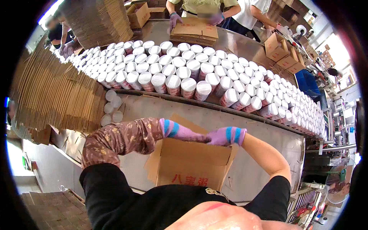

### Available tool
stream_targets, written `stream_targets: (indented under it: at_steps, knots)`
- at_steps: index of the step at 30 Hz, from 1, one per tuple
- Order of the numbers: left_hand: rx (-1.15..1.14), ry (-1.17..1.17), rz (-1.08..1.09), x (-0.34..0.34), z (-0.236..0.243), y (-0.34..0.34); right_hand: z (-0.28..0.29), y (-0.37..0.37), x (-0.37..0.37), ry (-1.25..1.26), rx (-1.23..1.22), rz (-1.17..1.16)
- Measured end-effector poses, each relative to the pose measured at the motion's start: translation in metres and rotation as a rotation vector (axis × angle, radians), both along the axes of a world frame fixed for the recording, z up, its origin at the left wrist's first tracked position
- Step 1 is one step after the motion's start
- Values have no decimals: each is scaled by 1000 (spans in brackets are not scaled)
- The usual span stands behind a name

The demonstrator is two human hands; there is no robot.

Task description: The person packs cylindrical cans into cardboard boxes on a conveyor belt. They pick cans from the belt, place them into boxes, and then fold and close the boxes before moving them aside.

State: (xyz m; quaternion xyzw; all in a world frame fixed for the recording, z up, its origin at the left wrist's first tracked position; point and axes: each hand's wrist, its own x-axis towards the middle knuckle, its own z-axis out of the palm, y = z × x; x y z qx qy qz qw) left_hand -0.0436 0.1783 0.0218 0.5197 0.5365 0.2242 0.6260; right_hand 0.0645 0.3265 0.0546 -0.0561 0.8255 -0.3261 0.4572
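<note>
An open cardboard box [193, 159] with red print stands right in front of me on the metal table. One of its flaps [188, 123] sticks out past my hands on the far side. My left hand [188, 135], in a purple glove with blue bands, is closed at the box's far top edge. Beside it, almost touching, my right hand [222, 136] in a matching glove closes on the same edge toward the right corner. The fingertips of both hands are partly hidden.
A long band of white-lidded cans [188, 84] crosses the table beyond the box. Flattened cartons [57, 92] are stacked at left beside loose round lids [113, 103]. Across the table, a co-worker's gloved hands rest by a carton [193, 28]. Open boxes [283, 51] stand far right.
</note>
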Motion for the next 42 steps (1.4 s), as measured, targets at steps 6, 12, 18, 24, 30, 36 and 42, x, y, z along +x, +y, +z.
stream_targets:
  at_steps: [6,12,18,24,30,36,42]
  knots:
    - [-110,883,-176,-64,30,39,19,0,-71,100,271,48]
    - [465,1726,500,-129,-78,26,-82,13,-139,1051,860,-255]
    - [484,1577,349,-144,-52,35,-66,32,-108,1268,726,-196]
    - [621,1605,404,-134,-51,18,6,8,-13,1389,481,-188]
    - [863,1501,404,-49,33,-12,13,-12,25,980,425,-296]
    - [-115,286,-6,-41,30,-26,3,-17,-3,549,274,-39]
    - [155,23,-442,-22,9,-20,-63,-12,16,-127,-463,-81]
